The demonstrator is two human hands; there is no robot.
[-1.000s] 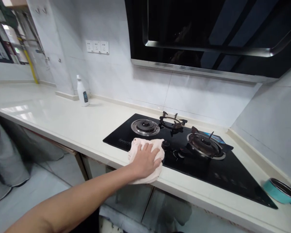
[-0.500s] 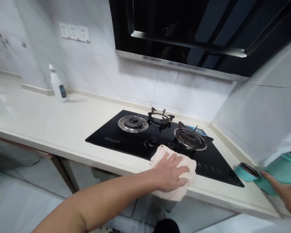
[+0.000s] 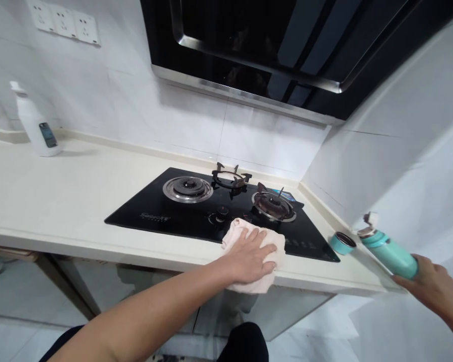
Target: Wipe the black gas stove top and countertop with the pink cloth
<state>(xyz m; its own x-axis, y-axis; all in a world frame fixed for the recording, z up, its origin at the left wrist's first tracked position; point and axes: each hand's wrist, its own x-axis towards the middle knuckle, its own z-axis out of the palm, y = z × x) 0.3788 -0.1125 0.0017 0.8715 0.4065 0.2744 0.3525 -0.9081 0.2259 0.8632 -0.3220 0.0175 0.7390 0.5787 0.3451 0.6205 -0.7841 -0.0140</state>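
My left hand (image 3: pixel 249 256) lies flat, fingers spread, on a pale pink cloth (image 3: pixel 272 243) at the front edge of a black glass gas hob (image 3: pixel 162 208). The cloth hangs slightly over the counter edge. My right hand (image 3: pixel 430 286) at the far right is wrapped round a teal flask (image 3: pixel 388 249), held tilted off the counter's right end with its mouth toward the hob. The flask's teal lid (image 3: pixel 342 243) stands on the counter by the hob's right corner.
The hob has a bare left burner (image 3: pixel 187 187), a loose pan support (image 3: pixel 231 178) behind it and a right burner (image 3: pixel 274 203). A white bottle (image 3: pixel 33 123) stands at the back left of the cream counter (image 3: pixel 60 186). A black range hood (image 3: pixel 272 45) hangs overhead.
My left hand slid the cloth rightward along the hob's front edge. My right hand came into view, gripped the teal flask and lifted it away from its lid. The camera turned right.
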